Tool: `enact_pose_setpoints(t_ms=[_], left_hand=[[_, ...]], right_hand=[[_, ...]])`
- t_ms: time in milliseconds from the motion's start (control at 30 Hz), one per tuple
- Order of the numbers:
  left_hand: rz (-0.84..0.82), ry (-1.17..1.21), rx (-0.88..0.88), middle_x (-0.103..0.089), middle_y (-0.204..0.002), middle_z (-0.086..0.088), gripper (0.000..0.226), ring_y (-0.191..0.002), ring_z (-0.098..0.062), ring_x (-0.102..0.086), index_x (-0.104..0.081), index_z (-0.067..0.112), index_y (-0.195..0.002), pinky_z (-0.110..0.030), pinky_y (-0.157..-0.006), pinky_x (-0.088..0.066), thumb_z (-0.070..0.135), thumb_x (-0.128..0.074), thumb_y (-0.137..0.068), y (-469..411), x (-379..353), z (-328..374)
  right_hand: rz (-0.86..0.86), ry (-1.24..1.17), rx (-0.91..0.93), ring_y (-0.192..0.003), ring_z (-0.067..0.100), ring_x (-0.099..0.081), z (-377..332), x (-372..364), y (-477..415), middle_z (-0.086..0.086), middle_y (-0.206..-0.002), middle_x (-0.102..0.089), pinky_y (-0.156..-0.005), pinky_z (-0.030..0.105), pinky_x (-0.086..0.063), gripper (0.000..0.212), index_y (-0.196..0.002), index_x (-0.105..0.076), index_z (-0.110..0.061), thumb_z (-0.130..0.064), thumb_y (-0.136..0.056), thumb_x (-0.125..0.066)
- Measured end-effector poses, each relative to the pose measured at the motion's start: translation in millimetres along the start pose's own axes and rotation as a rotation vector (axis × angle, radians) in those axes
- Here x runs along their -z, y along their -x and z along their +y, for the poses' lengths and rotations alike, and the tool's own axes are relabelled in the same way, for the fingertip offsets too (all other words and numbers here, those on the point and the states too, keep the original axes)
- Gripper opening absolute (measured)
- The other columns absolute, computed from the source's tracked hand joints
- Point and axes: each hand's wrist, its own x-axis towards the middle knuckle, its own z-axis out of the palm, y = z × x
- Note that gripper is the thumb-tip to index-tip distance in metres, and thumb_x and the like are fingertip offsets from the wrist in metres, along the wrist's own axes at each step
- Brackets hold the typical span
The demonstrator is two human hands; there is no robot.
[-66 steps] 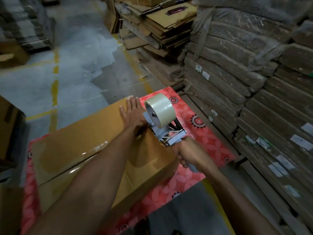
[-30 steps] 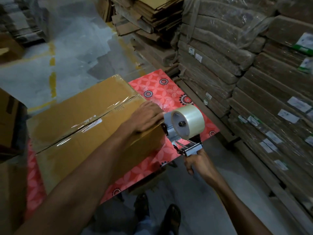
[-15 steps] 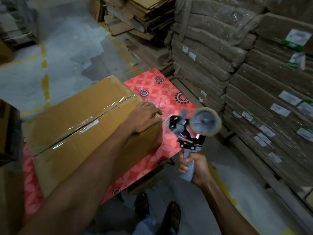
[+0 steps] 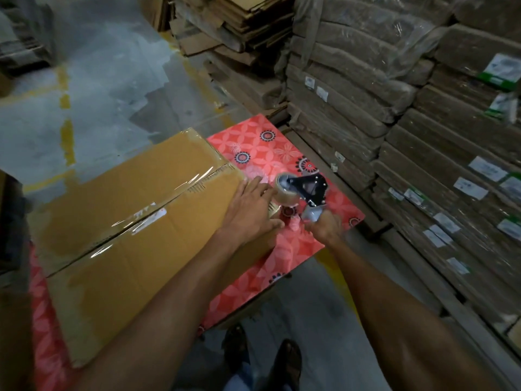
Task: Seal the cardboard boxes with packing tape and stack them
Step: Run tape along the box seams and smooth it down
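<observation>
The cardboard box (image 4: pixel 135 221) lies on the red flowered table (image 4: pixel 282 258), with clear tape (image 4: pixel 149 218) along its top seam. The left hand (image 4: pixel 251 213) presses flat, fingers straight, on the box's right end. The right hand (image 4: pixel 324 227) grips the tape dispenser (image 4: pixel 304 193) just beside that end.

I can read nothing here. The white and green labels (image 4: pixel 501 70) on the wrapped cardboard bundles (image 4: pixel 352 80) at my right are too small and blurred, and the small white sticker (image 4: pixel 149 218) on the cardboard box (image 4: pixel 127 170) shows only smeared red marks.
</observation>
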Motion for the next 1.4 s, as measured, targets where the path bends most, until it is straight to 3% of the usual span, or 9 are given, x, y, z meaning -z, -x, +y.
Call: enact_pose_setpoints(t_ms=[133,267,433,500,600,767,933,1200,1400], left_hand=[[0.061,0.243,-0.010,-0.019,-0.164,-0.001,0.089,-0.153,-0.019,-0.009,-0.024,0.024,-0.156,-0.044,-0.124,0.000,0.078,-0.042,-0.086,7.4,15.3,-19.0],[0.234,0.357,0.089,-0.046,-0.144,-0.004,0.058,-0.131,-0.021,-0.043,-0.045,0.018,-0.141,-0.048,-0.115,-0.032,0.057,-0.042,-0.098,-2.8,27.7,-90.7],[0.162,0.267,0.236,-0.030,-0.160,-0.008,0.067,-0.150,-0.025,-0.021,-0.032,0.011,-0.153,-0.049,-0.123,-0.012,0.056,-0.030,-0.103,-38.3,41.2,-187.1],[0.119,0.229,0.254,-0.022,-0.164,-0.007,0.065,-0.153,-0.025,-0.014,-0.024,0.009,-0.157,-0.048,-0.122,-0.008,0.049,-0.028,-0.105,-54.6,47.7,-208.8],[0.093,0.209,0.235,-0.040,-0.155,-0.014,0.060,-0.144,-0.032,-0.035,-0.036,0.006,-0.150,-0.050,-0.117,-0.026,0.043,-0.026,-0.105,-76.6,54.0,-229.1],[0.093,0.260,0.209,-0.063,-0.124,-0.019,0.071,-0.115,-0.038,-0.059,-0.058,0.009,-0.121,-0.049,-0.095,-0.047,0.051,-0.013,-0.086,-98.8,46.3,-259.1],[0.093,0.203,0.260,-0.064,-0.126,-0.012,0.065,-0.113,-0.036,-0.061,-0.052,0.023,-0.124,-0.049,-0.095,-0.048,0.054,-0.005,-0.092,-98.9,44.9,-255.0],[-0.011,0.072,0.414,-0.056,-0.139,-0.014,0.058,-0.124,-0.039,-0.055,-0.050,0.026,-0.132,-0.055,-0.105,-0.038,0.053,-0.008,-0.102,-106.2,50.6,-238.7],[-0.006,-0.013,0.247,0.005,-0.168,0.004,0.063,-0.154,-0.026,0.005,0.003,0.026,-0.160,-0.057,-0.122,0.002,0.053,-0.003,-0.103,-70.7,38.7,-179.7]], right_hand=[[-0.046,0.189,0.040,-0.102,0.035,-0.069,6.5,-16.2,-6.9,0.020,-0.104,-0.071,-0.072,0.036,-0.047,0.032,-0.099,-0.070,-0.001,-0.028,-0.084,-0.076],[-0.126,0.277,0.011,-0.097,0.030,-0.067,-6.5,-1.5,-7.3,0.016,-0.106,-0.073,-0.075,0.032,-0.046,0.028,-0.104,-0.072,0.000,-0.024,-0.092,-0.066],[0.325,0.347,0.315,-0.085,0.036,-0.065,-116.8,24.7,-15.2,0.015,-0.089,-0.067,-0.069,0.035,-0.046,0.024,-0.092,-0.066,-0.008,-0.023,-0.076,-0.057],[0.146,0.138,0.591,-0.082,0.028,-0.064,-193.8,12.8,-0.8,0.008,-0.088,-0.068,-0.070,0.032,-0.047,0.021,-0.095,-0.068,-0.006,-0.010,-0.079,-0.055],[-0.036,0.141,0.857,-0.099,0.032,-0.065,-281.0,-30.3,3.5,0.013,-0.107,-0.071,-0.087,0.040,-0.051,0.033,-0.107,-0.069,-0.007,-0.016,-0.082,-0.049],[-0.193,0.290,0.851,-0.129,0.042,-0.050,-322.9,-83.5,-37.4,0.032,-0.141,-0.048,-0.109,0.045,-0.039,0.072,-0.143,-0.037,0.013,-0.022,-0.081,-0.044],[-0.162,0.394,0.874,-0.153,0.028,-0.018,-303.9,-97.2,-41.3,0.021,-0.164,-0.019,-0.123,0.042,-0.021,0.072,-0.156,-0.014,0.005,-0.038,-0.099,-0.014],[-0.117,0.421,0.818,-0.155,0.009,-0.004,-217.4,-36.3,33.2,-0.008,-0.169,-0.004,-0.124,0.036,-0.013,0.060,-0.161,-0.008,-0.025,-0.048,-0.107,-0.021],[-0.064,0.465,0.761,-0.155,0.009,-0.004,-175.7,-26.6,59.2,-0.009,-0.169,-0.006,-0.125,0.041,-0.014,0.062,-0.161,-0.008,-0.025,-0.050,-0.105,-0.016]])
